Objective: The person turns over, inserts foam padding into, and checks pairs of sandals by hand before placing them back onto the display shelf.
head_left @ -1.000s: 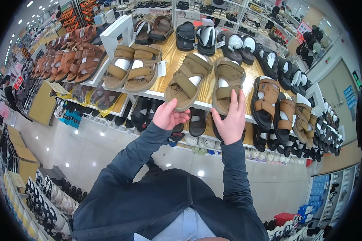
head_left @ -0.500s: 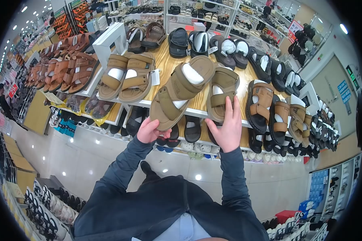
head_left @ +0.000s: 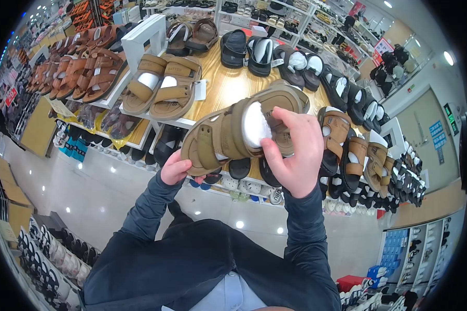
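An olive-brown sandal [head_left: 227, 133] is tilted in front of me above the shelf edge. My left hand [head_left: 175, 168] grips it by the toe end, thumb on top and fingers underneath. White paper stuffing [head_left: 255, 125] fills the opening behind its wide strap. My right hand [head_left: 298, 150] reaches over the heel end, thumb tip at the stuffing's edge and index finger apart from the thumb; the other fingers are partly hidden. The matching sandal on the shelf is mostly covered by the held one and my right hand.
A similar tan pair [head_left: 162, 85] stands on the wooden display shelf [head_left: 213, 98] to the left, beside a white frame [head_left: 144, 39]. Black sandals [head_left: 259, 54] line the back. Brown sandals [head_left: 334, 135] stand right, and reddish-brown sandals [head_left: 101, 75] far left.
The held sandal has swung lower and flatter, its heel end moving right. My right hand has left the matching shelf sandal and moved up to the held sandal's stuffing.
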{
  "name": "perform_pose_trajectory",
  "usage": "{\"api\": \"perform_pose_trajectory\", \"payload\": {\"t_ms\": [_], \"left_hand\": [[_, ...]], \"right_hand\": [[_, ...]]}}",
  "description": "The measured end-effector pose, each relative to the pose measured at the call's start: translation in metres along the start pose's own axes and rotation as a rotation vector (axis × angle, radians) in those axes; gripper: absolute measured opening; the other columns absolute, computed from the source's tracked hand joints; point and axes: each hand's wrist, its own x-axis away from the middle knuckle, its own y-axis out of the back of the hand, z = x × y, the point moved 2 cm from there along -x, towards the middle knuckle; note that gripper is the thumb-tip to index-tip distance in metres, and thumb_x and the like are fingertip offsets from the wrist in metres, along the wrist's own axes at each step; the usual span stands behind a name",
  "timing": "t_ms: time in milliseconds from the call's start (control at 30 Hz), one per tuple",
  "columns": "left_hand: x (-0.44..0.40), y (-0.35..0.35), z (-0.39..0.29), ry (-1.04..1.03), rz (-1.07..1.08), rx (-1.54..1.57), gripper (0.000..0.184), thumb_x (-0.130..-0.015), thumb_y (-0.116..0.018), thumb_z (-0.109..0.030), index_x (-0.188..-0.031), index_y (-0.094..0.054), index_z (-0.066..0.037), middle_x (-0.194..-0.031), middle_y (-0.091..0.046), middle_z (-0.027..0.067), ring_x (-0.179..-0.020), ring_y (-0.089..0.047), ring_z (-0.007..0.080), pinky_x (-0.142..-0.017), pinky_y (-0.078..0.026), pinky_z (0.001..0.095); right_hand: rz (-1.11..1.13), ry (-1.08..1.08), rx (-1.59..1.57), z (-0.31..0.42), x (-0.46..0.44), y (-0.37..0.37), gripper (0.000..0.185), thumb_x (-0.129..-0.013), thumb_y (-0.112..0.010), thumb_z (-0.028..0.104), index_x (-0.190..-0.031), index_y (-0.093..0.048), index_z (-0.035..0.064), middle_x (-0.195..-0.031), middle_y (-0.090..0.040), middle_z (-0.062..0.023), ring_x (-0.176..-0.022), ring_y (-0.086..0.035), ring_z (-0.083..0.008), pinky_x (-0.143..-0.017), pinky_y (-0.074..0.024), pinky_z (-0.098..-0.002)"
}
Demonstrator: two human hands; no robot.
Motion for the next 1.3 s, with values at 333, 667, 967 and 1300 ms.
{"api": "perform_pose_trajectory", "payload": {"t_ms": [333, 667, 967, 1300], "left_hand": [[0.016, -0.013, -0.03, -0.002, -0.043, -0.255, 0.044, -0.098, -0.059, -0.027, -0.126, -0.055, 0.006, -0.106, -0.073, 0.0171, -0.08, -0.069, 0.0161, -0.071, -0.057, 0.0283], [0.014, -0.019, -0.022, -0.02, -0.126, -0.317, 0.033, -0.097, -0.058, -0.019, -0.121, -0.056, 0.004, -0.101, -0.072, 0.0121, -0.08, -0.068, 0.0143, -0.072, -0.056, 0.0275], [0.018, -0.024, -0.02, 0.011, -0.177, -0.278, 0.033, -0.097, -0.059, -0.024, -0.117, -0.057, 0.002, -0.095, -0.071, 0.0107, -0.076, -0.068, 0.0154, -0.068, -0.055, 0.027], [0.023, -0.021, -0.018, -0.001, -0.135, -0.23, 0.042, -0.097, -0.06, -0.032, -0.121, -0.057, 0.002, -0.095, -0.071, 0.0119, -0.075, -0.069, 0.0168, -0.067, -0.055, 0.0277]], "right_hand": [[0.176, -0.182, -0.337, -0.014, 0.02, -0.011, 0.047, -0.08, -0.073, 0.013, -0.123, -0.066, -0.002, -0.103, -0.07, -0.0161, -0.093, -0.066, -0.0298, -0.085, -0.0533, -0.038], [0.177, -0.229, -0.339, -0.032, 0.036, -0.019, 0.043, -0.088, -0.066, 0.013, -0.128, -0.062, -0.0026, -0.118, -0.068, -0.0191, -0.107, -0.066, -0.0326, -0.096, -0.0516, -0.0396], [0.121, -0.2, -0.376, -0.03, 0.034, -0.02, 0.039, -0.092, -0.065, 0.018, -0.125, -0.064, -0.0033, -0.122, -0.067, -0.0197, -0.108, -0.066, -0.0329, -0.097, -0.0508, -0.0392], [-0.362, -0.445, -0.407, -0.06, 0.05, -0.02, 0.036, -0.096, -0.059, 0.002, -0.132, -0.058, -0.0019, -0.126, -0.063, -0.0131, -0.112, -0.064, -0.0211, -0.093, -0.0516, -0.0333]]}}
